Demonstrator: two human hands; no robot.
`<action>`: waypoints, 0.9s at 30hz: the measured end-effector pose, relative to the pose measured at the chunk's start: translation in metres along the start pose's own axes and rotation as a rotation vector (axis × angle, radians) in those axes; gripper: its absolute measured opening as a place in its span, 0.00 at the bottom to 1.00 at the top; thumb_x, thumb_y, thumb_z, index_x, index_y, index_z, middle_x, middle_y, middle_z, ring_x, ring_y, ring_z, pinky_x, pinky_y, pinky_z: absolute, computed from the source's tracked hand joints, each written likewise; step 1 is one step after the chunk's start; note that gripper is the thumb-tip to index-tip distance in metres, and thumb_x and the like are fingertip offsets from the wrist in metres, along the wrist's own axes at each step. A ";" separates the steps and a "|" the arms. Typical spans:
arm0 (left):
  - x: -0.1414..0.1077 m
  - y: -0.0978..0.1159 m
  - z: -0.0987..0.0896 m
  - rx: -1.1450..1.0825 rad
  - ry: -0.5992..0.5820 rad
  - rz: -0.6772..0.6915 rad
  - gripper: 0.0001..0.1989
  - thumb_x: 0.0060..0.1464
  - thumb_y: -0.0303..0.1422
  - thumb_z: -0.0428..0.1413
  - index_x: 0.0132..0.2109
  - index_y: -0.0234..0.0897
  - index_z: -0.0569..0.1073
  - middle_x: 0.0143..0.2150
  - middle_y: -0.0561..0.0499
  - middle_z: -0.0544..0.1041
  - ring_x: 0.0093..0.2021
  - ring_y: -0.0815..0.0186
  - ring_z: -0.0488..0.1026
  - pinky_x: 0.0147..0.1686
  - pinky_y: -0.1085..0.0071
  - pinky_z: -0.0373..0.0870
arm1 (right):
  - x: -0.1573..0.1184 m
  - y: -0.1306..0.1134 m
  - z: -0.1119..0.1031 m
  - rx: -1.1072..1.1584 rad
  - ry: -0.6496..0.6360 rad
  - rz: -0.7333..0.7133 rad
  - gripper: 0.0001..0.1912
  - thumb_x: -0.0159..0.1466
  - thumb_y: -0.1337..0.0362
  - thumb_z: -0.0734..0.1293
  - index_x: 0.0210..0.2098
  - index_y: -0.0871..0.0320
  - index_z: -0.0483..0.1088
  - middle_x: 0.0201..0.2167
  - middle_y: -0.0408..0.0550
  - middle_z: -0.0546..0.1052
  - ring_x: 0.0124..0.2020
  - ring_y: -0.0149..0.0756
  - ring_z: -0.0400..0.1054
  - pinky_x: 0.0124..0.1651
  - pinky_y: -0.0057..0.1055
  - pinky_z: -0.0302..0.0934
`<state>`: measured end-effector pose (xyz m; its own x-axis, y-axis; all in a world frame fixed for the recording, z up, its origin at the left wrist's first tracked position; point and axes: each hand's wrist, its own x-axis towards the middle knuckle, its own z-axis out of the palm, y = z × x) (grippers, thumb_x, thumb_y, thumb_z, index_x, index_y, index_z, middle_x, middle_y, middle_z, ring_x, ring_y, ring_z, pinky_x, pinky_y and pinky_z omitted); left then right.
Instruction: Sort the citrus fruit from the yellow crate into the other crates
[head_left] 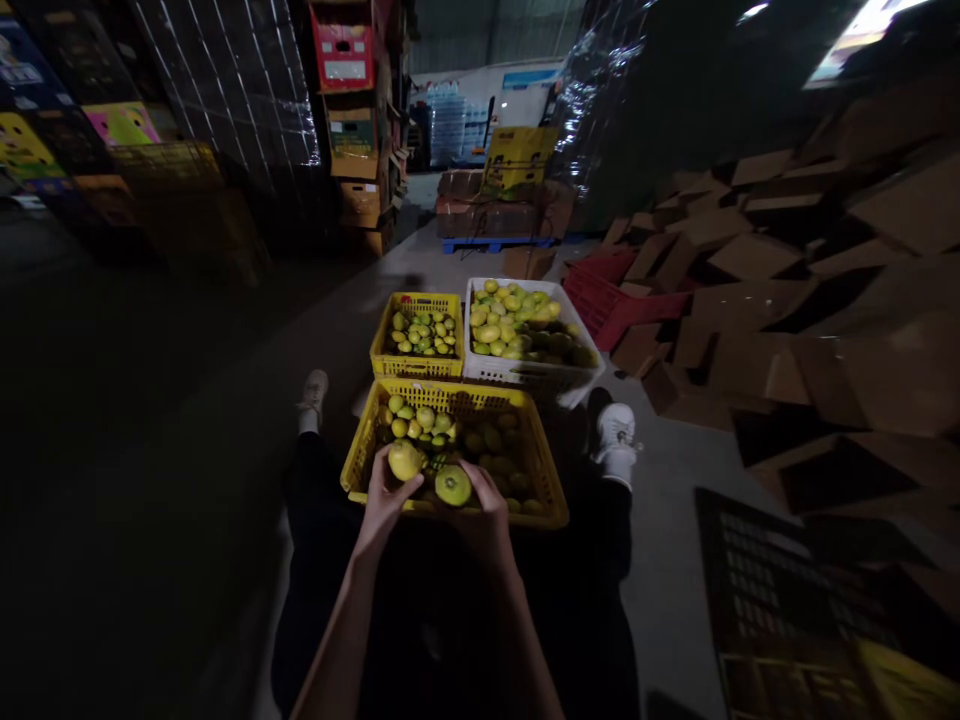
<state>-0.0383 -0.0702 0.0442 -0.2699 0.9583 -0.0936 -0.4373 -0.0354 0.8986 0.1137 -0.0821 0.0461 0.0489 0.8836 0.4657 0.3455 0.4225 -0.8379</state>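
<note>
My left hand (384, 508) is closed around a yellow lemon (405, 460), thumb on its near side. Beside it, my right hand (489, 508) grips a greener lemon (453, 486) with one end turned up towards me. Both hands are over the near edge of a large yellow crate (553, 500) between my legs. More yellow and green lemons (424, 418) lie in that crate, those on its right side in deep shadow. The fingers under each held fruit are partly hidden.
Behind stand a smaller yellow crate (379, 366) and a white crate (525, 374), both holding lemons. Cardboard boxes (757, 350) are heaped at right beside a red crate (600, 300). A dark plastic crate (765, 570) lies at lower right. Farther back is a loaded blue pallet (487, 244).
</note>
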 end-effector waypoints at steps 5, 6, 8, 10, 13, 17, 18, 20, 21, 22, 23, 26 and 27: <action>-0.001 0.007 0.000 0.194 -0.061 0.145 0.28 0.29 0.27 0.70 0.43 0.39 0.75 0.48 0.47 0.70 0.53 0.57 0.67 0.56 0.64 0.61 | 0.000 0.003 -0.006 -0.053 0.018 0.045 0.27 0.51 0.62 0.73 0.49 0.55 0.66 0.45 0.53 0.74 0.46 0.45 0.70 0.49 0.41 0.65; -0.002 0.006 0.000 0.208 -0.071 0.159 0.28 0.29 0.27 0.70 0.44 0.39 0.76 0.48 0.47 0.70 0.52 0.57 0.67 0.56 0.64 0.62 | -0.001 0.004 -0.005 -0.033 0.027 0.072 0.27 0.50 0.61 0.74 0.48 0.56 0.65 0.44 0.53 0.75 0.45 0.45 0.71 0.48 0.40 0.66; -0.003 0.004 0.000 0.244 -0.089 0.179 0.29 0.30 0.27 0.70 0.45 0.40 0.76 0.49 0.47 0.68 0.52 0.57 0.67 0.56 0.64 0.62 | -0.003 0.007 -0.004 0.017 0.031 0.123 0.28 0.48 0.60 0.75 0.46 0.56 0.64 0.40 0.51 0.75 0.41 0.43 0.72 0.45 0.39 0.67; -0.004 0.003 -0.001 0.279 -0.085 0.194 0.29 0.30 0.27 0.70 0.45 0.41 0.77 0.48 0.47 0.67 0.53 0.57 0.66 0.57 0.64 0.61 | -0.003 0.010 -0.003 0.065 0.047 0.160 0.29 0.46 0.59 0.76 0.45 0.56 0.64 0.39 0.50 0.74 0.40 0.42 0.71 0.44 0.39 0.67; -0.005 0.005 -0.002 0.257 -0.069 0.165 0.29 0.28 0.27 0.71 0.44 0.41 0.78 0.47 0.47 0.68 0.53 0.58 0.66 0.56 0.65 0.62 | 0.000 0.011 -0.005 0.114 0.087 0.211 0.29 0.43 0.58 0.77 0.42 0.56 0.68 0.41 0.52 0.74 0.42 0.44 0.70 0.42 0.38 0.68; -0.011 0.012 0.000 0.104 -0.162 0.027 0.27 0.31 0.28 0.70 0.44 0.37 0.77 0.46 0.45 0.73 0.49 0.57 0.70 0.52 0.66 0.65 | 0.004 0.004 -0.012 0.284 0.060 0.332 0.25 0.40 0.60 0.78 0.37 0.57 0.72 0.38 0.50 0.75 0.41 0.45 0.70 0.42 0.39 0.68; -0.013 0.013 0.001 0.052 -0.209 -0.017 0.26 0.34 0.29 0.69 0.45 0.35 0.76 0.46 0.44 0.75 0.48 0.58 0.71 0.50 0.66 0.66 | 0.005 0.003 -0.013 0.367 0.045 0.388 0.24 0.41 0.60 0.77 0.37 0.57 0.72 0.38 0.50 0.76 0.41 0.44 0.71 0.44 0.40 0.68; -0.016 0.015 0.002 -0.061 -0.292 -0.083 0.25 0.39 0.31 0.68 0.48 0.35 0.74 0.44 0.44 0.76 0.46 0.60 0.73 0.49 0.67 0.67 | 0.003 0.003 -0.015 0.546 0.048 0.490 0.24 0.44 0.58 0.76 0.40 0.56 0.72 0.39 0.50 0.78 0.41 0.44 0.72 0.45 0.40 0.68; -0.018 0.015 0.002 -0.116 -0.319 -0.102 0.25 0.41 0.32 0.67 0.48 0.36 0.73 0.43 0.45 0.77 0.45 0.61 0.73 0.47 0.68 0.67 | 0.002 0.005 -0.015 0.621 0.074 0.524 0.24 0.45 0.58 0.75 0.41 0.56 0.72 0.39 0.50 0.78 0.41 0.44 0.72 0.44 0.39 0.68; -0.019 0.015 0.002 -0.165 -0.336 -0.116 0.24 0.42 0.32 0.66 0.48 0.37 0.72 0.42 0.46 0.77 0.44 0.62 0.74 0.46 0.68 0.68 | 0.001 0.007 -0.015 0.677 0.106 0.547 0.23 0.47 0.57 0.74 0.42 0.56 0.72 0.39 0.50 0.78 0.41 0.44 0.73 0.43 0.39 0.68; -0.019 0.014 0.002 -0.208 -0.345 -0.131 0.23 0.43 0.32 0.66 0.48 0.38 0.72 0.41 0.48 0.77 0.43 0.63 0.74 0.45 0.69 0.68 | 0.000 0.009 -0.014 0.716 0.136 0.565 0.23 0.48 0.56 0.72 0.43 0.56 0.72 0.38 0.50 0.79 0.40 0.44 0.73 0.41 0.39 0.69; -0.019 0.010 0.003 -0.289 -0.321 -0.192 0.21 0.41 0.33 0.66 0.45 0.38 0.72 0.41 0.49 0.77 0.41 0.64 0.75 0.42 0.71 0.69 | -0.002 0.014 -0.010 0.751 0.166 0.589 0.19 0.53 0.54 0.69 0.42 0.56 0.73 0.35 0.50 0.79 0.38 0.44 0.74 0.38 0.38 0.69; -0.019 0.010 0.004 -0.306 -0.298 -0.215 0.21 0.40 0.33 0.65 0.44 0.37 0.73 0.41 0.48 0.77 0.41 0.64 0.74 0.41 0.72 0.70 | -0.002 0.014 -0.009 0.738 0.164 0.572 0.18 0.54 0.54 0.68 0.41 0.56 0.73 0.35 0.50 0.79 0.38 0.44 0.74 0.38 0.39 0.69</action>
<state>-0.0338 -0.0878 0.0566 0.0925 0.9911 -0.0960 -0.7011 0.1333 0.7005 0.1266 -0.0793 0.0357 0.1777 0.9805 -0.0837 -0.4486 0.0050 -0.8937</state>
